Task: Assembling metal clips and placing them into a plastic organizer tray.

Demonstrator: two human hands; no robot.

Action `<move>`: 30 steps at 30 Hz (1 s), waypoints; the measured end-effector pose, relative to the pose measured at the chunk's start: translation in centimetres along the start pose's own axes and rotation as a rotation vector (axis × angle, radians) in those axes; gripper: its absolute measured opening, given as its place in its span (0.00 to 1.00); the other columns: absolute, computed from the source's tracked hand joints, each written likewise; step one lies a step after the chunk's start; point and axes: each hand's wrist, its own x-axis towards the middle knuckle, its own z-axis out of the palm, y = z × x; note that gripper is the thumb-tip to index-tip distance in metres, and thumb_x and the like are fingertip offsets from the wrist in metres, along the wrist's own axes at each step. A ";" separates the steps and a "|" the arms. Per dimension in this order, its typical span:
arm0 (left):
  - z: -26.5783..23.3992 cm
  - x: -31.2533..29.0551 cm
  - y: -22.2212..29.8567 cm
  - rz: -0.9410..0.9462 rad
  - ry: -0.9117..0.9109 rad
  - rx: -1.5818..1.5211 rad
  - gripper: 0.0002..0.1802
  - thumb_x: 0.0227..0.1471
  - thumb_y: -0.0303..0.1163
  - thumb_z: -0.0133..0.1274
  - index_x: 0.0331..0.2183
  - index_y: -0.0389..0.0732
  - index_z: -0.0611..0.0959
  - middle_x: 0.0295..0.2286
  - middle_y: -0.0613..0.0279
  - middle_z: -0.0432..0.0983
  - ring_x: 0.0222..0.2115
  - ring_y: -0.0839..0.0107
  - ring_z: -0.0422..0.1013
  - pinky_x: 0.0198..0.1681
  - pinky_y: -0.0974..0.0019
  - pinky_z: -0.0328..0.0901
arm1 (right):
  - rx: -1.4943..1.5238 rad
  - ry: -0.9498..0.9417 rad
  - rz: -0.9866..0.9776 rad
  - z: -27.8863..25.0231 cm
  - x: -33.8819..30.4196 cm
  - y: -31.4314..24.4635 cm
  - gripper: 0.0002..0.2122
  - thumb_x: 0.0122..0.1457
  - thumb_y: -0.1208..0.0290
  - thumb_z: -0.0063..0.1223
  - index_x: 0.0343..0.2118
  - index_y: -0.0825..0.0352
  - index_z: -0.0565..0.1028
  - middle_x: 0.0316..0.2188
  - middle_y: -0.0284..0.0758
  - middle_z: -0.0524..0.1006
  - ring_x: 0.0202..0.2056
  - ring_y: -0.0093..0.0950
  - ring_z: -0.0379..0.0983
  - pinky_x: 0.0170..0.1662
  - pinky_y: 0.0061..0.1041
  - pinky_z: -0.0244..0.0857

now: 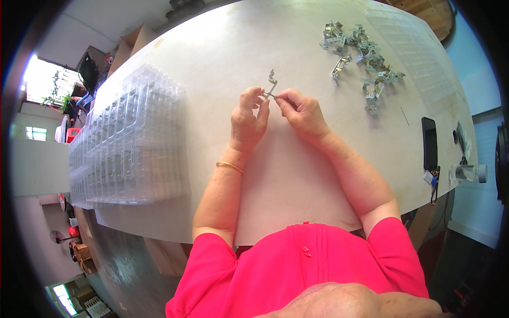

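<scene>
Over the middle of the pale table, my left hand (249,121) and my right hand (304,112) meet at a small bent metal bracket (272,85). Both hands pinch its lower end between thumb and fingers, while its narrow arm sticks up and away from me. A gold bangle (229,167) circles my left wrist. To the far right of my hands lies a loose heap of similar metal brackets (371,55), some with brassy parts. One bracket (340,66) lies at the heap's near left side. My fingertips partly hide the held piece's lower end.
A tall stack of clear plastic trays (132,138) holding small parts stands at the left. More clear trays (413,47) lie far right. Along the right edge are a thin rod (404,115), a black phone (430,143), keys (435,179) and a clear bottle (466,173).
</scene>
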 end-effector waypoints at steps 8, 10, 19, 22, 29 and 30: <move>0.1 0.0 -0.7 -0.332 -0.068 -0.386 0.20 0.55 0.21 0.56 0.49 0.35 0.70 0.39 0.57 0.77 0.35 0.72 0.76 0.40 0.69 0.72 | 0.309 0.184 0.054 0.0 1.5 2.1 0.05 0.64 0.72 0.52 0.39 0.65 0.76 0.29 0.29 0.78 0.29 0.17 0.74 0.33 0.18 0.70; 0.1 0.0 -0.5 -0.475 -0.150 -0.689 0.19 0.56 0.20 0.54 0.49 0.34 0.70 0.39 0.56 0.76 0.36 0.71 0.76 0.41 0.70 0.72 | 0.482 0.177 0.015 0.0 1.8 2.4 0.06 0.65 0.71 0.52 0.40 0.66 0.76 0.33 0.30 0.78 0.34 0.19 0.76 0.38 0.21 0.73; 0.0 -0.1 0.4 -0.469 -0.199 -0.586 0.13 0.55 0.23 0.54 0.43 0.33 0.75 0.35 0.61 0.77 0.33 0.77 0.75 0.37 0.70 0.71 | 0.630 0.103 0.206 -1.0 1.4 2.2 0.06 0.65 0.72 0.51 0.40 0.67 0.76 0.34 0.32 0.78 0.34 0.21 0.76 0.41 0.22 0.75; -0.7 0.4 1.9 -0.390 -0.238 -0.327 0.10 0.52 0.25 0.58 0.38 0.36 0.78 0.31 0.60 0.77 0.31 0.74 0.76 0.34 0.68 0.70 | 0.663 0.120 0.183 -1.2 1.5 2.6 0.05 0.65 0.72 0.50 0.40 0.67 0.76 0.35 0.32 0.78 0.35 0.21 0.76 0.41 0.22 0.75; -0.1 0.2 1.2 0.060 -0.047 -0.013 0.07 0.48 0.25 0.59 0.31 0.39 0.77 0.25 0.58 0.74 0.26 0.59 0.72 0.31 0.58 0.67 | 0.630 0.120 0.180 -1.1 1.5 2.5 0.05 0.65 0.72 0.51 0.40 0.66 0.76 0.36 0.31 0.78 0.36 0.21 0.76 0.42 0.21 0.75; 0.0 0.3 1.0 0.069 -0.034 -0.011 0.07 0.48 0.25 0.59 0.31 0.39 0.77 0.25 0.58 0.74 0.27 0.59 0.72 0.32 0.58 0.66 | 0.633 0.112 0.178 -1.0 1.5 2.5 0.05 0.65 0.72 0.51 0.40 0.66 0.76 0.36 0.31 0.78 0.36 0.21 0.76 0.42 0.21 0.75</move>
